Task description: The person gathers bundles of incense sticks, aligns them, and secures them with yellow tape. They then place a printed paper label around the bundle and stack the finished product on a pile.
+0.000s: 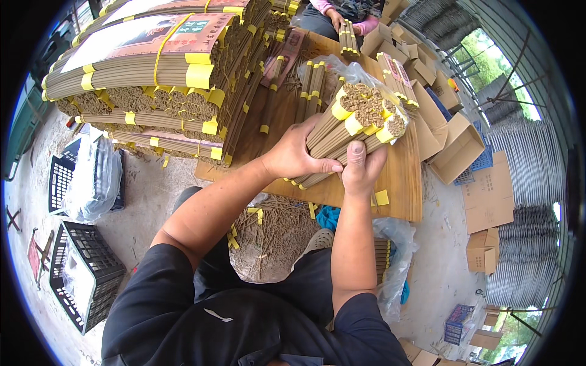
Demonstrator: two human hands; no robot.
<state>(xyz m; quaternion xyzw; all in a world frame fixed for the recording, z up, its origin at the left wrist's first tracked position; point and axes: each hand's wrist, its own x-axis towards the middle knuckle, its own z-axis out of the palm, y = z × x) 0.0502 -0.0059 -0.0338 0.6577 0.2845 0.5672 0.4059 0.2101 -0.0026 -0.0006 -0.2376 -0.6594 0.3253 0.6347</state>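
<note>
Both my hands grip a thick cluster of brown incense stick bundles, banded with yellow paper, tilted above the wooden table. Around its left side my left hand is wrapped, thumb across the front. My right hand clasps the lower right, with its thumb pressed upward on the sticks. The far fingers of both hands are hidden behind the cluster. Several slimmer yellow-banded bundles lie on the table just beyond. To the left rises a tall stack of large incense packs with printed pink labels and yellow straps.
Across the table, another person's hand is at a small incense bundle. Open cardboard boxes crowd the right side. Black plastic crates stand on the floor at left. Loose sticks litter the ground below the table edge.
</note>
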